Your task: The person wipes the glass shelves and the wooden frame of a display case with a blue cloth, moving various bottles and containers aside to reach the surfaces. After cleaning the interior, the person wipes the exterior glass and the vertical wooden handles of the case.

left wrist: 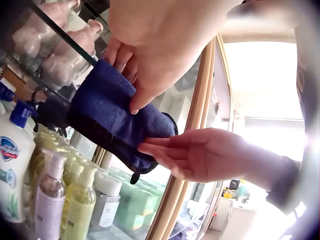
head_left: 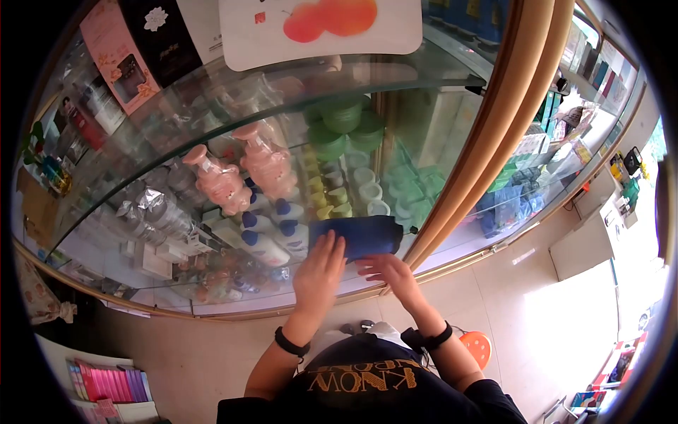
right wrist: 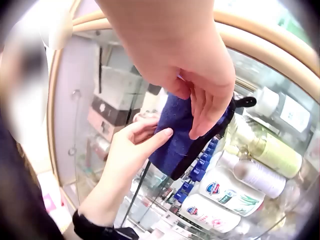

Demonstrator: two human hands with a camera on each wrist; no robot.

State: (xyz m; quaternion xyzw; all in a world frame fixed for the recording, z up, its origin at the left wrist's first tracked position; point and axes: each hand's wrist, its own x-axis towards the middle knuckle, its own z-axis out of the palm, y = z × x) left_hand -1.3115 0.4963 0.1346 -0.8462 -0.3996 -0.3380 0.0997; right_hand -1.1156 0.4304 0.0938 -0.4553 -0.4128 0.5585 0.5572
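A folded dark blue cloth (head_left: 360, 237) with a black edge and a small black loop is held in front of the glass case. My left hand (head_left: 319, 274) grips it, thumb on the near face and fingers on the other side, as the left wrist view shows. My right hand (left wrist: 210, 154) has its fingers extended, the tips touching the cloth's edge near the loop end. Seen from the right wrist, the right hand (right wrist: 192, 75) hides part of the cloth, and the left thumb (right wrist: 162, 135) lies flat on it.
A glass shelf (head_left: 282, 106) with pink wrapped bottles (head_left: 268, 166) rises beyond the hands. White pump bottles with blue caps (head_left: 265, 247) and green boxes (head_left: 417, 187) stand close by. A wooden frame post (head_left: 487, 134) is at right, and an orange stool (head_left: 476, 348) is on the floor.
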